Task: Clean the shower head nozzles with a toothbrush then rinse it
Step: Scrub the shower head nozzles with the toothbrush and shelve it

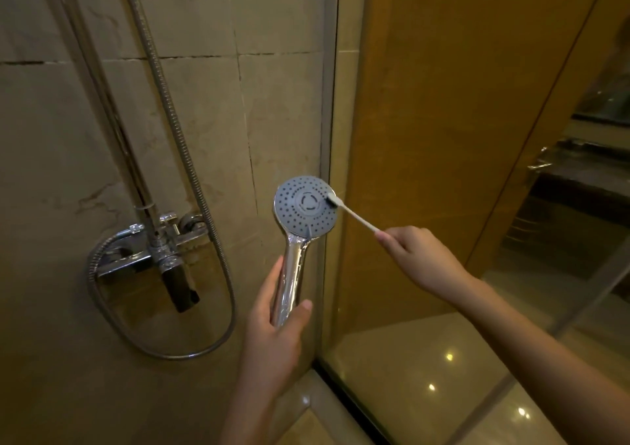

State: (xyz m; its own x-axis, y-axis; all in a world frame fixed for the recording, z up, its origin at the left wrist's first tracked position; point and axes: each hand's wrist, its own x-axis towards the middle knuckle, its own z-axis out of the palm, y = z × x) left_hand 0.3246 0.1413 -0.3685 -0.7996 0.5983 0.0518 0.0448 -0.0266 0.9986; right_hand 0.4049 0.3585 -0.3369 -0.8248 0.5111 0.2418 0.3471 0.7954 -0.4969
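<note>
Dim shower corner in warm light.
A beige tiled wall [283, 103] with dark, cracked grout lines carries a chrome mixer tap [160, 250] and an upright pipe [108, 103]. A metal-framed glass panel [330, 120] stands at its right edge. Through it show an orange-brown wall [460, 86] and a glossy floor [402, 369] mirroring small bright lights [449, 356].

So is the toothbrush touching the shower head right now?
Touching. The head view shows the toothbrush bristles resting on the right edge of the shower head, no gap visible.
</note>
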